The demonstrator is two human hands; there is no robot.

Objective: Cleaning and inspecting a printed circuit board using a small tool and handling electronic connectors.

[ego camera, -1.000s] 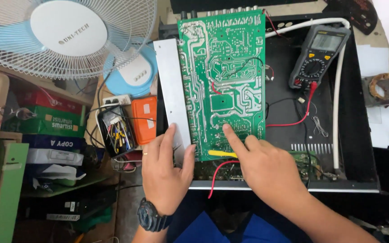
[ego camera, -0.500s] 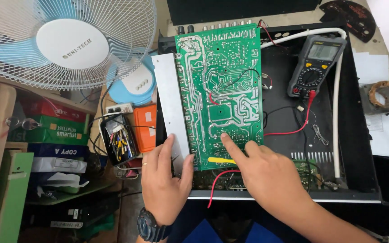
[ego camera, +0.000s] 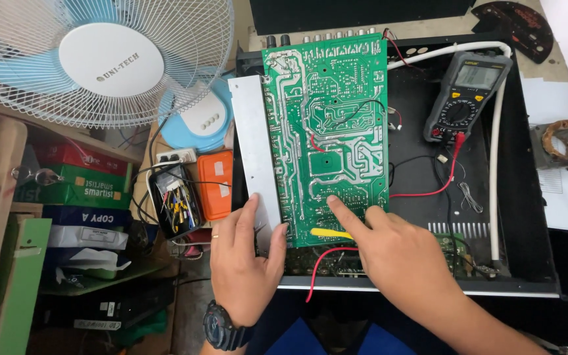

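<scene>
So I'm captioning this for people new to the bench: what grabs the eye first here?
The big green circuit board, solder side up over the open black chassis, with the left hand on its metal edge strip and the right hand pointing at it. Then the white fan top left and the multimeter at right.

A green circuit board (ego camera: 327,138) lies solder side up in the upper middle of the frame, over a black open chassis, its silvery traces showing. A long grey metal strip (ego camera: 255,158) runs along its left edge. A yellow-handled tool (ego camera: 331,233) lies at the board's lower edge, centre frame.
</scene>
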